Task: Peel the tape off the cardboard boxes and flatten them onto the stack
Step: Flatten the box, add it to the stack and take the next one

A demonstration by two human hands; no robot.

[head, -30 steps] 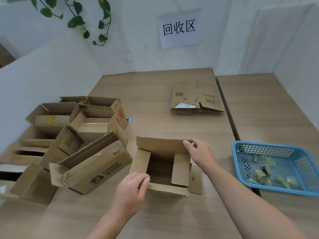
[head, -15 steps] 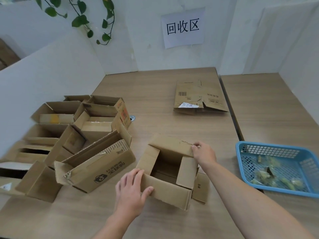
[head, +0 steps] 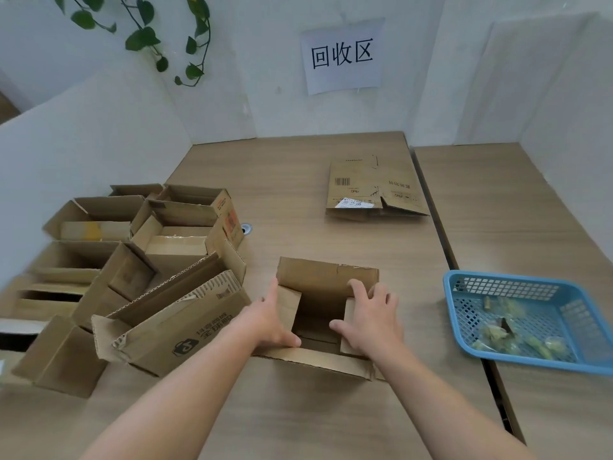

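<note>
An open cardboard box (head: pixel 326 277) stands upright on the wooden table in front of me, its flaps spread out. My left hand (head: pixel 268 318) lies on its left flap with fingers straight and the thumb at the inner edge. My right hand (head: pixel 373 318) presses flat on the right flap, fingers spread. A flattened cardboard box (head: pixel 371 187) with a barcode and a white label lies farther back on the table.
Several open cardboard boxes (head: pixel 159 247) crowd the table's left side, one with a black logo (head: pixel 185 330) lying next to my left arm. A blue plastic basket (head: pixel 530 317) holding crumpled tape sits at the right. White partition walls enclose the table.
Both hands have moved from the box's near and far edges onto its left and right side flaps. The box has been turned back upright and square to me.
</note>
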